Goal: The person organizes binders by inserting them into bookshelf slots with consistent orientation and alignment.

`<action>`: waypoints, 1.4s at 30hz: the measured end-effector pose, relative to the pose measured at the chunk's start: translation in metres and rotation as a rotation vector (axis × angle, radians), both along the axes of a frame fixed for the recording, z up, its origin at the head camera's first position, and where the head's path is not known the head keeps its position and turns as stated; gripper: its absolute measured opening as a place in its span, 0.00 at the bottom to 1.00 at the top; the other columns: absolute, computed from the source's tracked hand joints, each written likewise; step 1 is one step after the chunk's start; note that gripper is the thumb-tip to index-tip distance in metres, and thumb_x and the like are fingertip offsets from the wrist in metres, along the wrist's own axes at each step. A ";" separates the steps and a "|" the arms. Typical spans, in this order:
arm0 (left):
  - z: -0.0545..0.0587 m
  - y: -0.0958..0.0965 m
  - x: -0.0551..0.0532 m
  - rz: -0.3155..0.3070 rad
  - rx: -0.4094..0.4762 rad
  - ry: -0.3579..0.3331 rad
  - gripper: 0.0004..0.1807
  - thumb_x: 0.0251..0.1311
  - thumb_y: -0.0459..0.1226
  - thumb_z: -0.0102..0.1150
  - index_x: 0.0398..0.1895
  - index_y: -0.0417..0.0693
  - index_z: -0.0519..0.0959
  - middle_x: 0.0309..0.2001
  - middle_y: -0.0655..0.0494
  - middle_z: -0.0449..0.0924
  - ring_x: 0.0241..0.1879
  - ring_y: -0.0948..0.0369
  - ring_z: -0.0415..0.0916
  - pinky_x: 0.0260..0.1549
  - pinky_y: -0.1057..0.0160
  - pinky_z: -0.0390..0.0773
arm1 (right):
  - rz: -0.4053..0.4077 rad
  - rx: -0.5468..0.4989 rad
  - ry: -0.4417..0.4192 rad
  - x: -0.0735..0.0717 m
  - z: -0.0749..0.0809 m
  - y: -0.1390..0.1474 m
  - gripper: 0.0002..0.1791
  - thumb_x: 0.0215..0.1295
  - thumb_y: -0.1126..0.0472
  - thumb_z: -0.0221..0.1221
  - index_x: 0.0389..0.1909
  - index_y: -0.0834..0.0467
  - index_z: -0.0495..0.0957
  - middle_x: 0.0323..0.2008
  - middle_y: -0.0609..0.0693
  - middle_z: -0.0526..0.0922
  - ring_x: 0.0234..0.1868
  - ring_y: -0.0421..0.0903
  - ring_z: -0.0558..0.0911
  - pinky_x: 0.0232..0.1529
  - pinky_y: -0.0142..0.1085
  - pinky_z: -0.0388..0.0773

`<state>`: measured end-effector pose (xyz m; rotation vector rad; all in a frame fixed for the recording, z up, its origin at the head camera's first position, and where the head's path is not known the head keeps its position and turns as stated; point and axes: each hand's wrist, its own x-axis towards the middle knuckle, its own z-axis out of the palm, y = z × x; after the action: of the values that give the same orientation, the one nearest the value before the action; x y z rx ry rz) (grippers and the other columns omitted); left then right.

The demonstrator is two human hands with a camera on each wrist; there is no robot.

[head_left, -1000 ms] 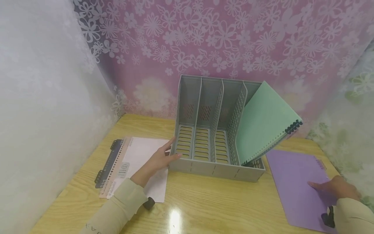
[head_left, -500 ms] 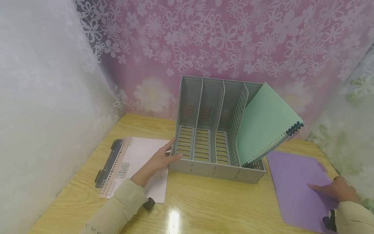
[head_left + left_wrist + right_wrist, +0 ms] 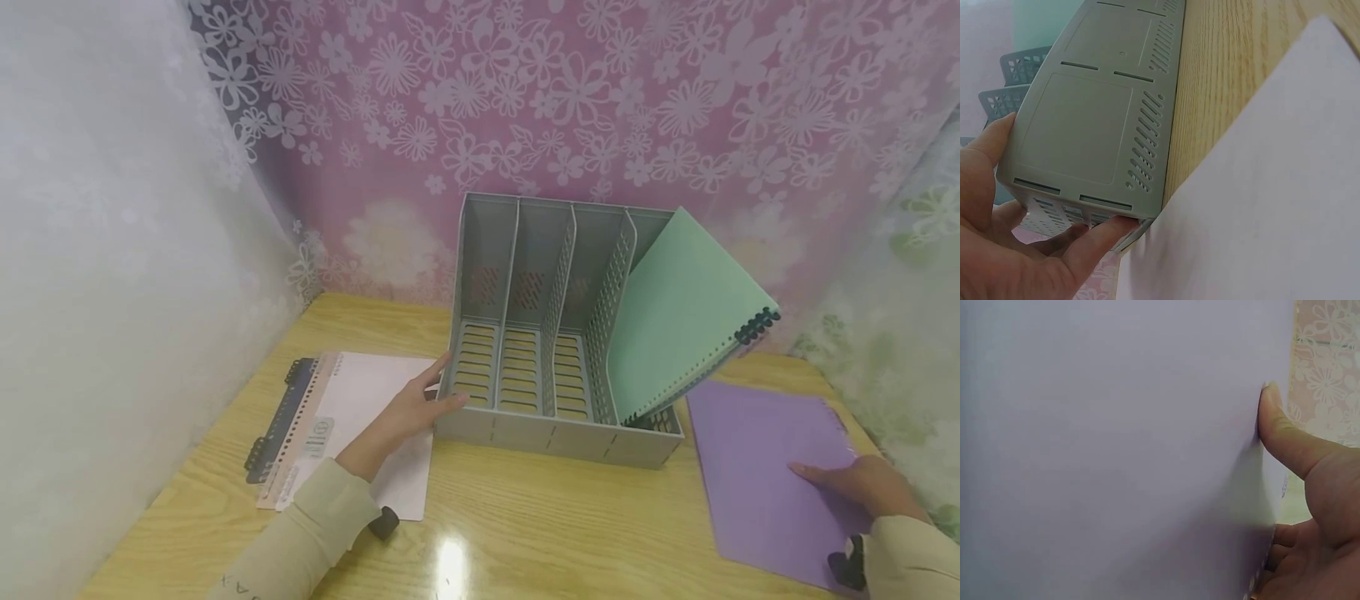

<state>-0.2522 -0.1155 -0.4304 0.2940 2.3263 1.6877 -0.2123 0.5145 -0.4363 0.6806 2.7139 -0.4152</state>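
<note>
A grey desktop file organizer point(image 3: 558, 432) with upright dividers stands mid-table. My left hand point(image 3: 411, 408) grips its front left corner; in the left wrist view, the thumb and fingers bend round the organizer's edge. A green spiral notebook point(image 3: 686, 308) leans in the rightmost compartment, its black-coiled corner jutting out to the right. On the right, my right hand point(image 3: 862, 485) pinches a purple spiral notebook point(image 3: 765, 467) by its bound edge. The right wrist view has the thumb on top of the notebook's cover point(image 3: 1116, 425) and the other fingers partly hidden behind the edge.
Left of the organizer, a pale pink notebook point(image 3: 375, 387) overlaps another pink one and a dark grey spiral notebook point(image 3: 285, 417) on the wooden table point(image 3: 525, 525). A floral curtain point(image 3: 525, 100) hangs close behind; pale cloth walls flank both sides.
The purple notebook's near left corner has shifted left and upward in the head view, and its left edge has swung. My left hand, the organizer and the green notebook stay put.
</note>
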 end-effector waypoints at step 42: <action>-0.003 0.000 -0.001 0.018 0.017 -0.015 0.48 0.58 0.54 0.65 0.77 0.71 0.48 0.76 0.43 0.47 0.71 0.40 0.53 0.61 0.32 0.59 | 0.142 0.013 0.541 0.016 0.033 -0.017 0.27 0.69 0.63 0.45 0.57 0.83 0.57 0.50 0.86 0.63 0.47 0.82 0.67 0.44 0.67 0.70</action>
<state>-0.2534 -0.1152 -0.4332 0.2637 2.3117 1.7129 -0.1960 0.4971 -0.4029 0.4160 3.2462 -0.6213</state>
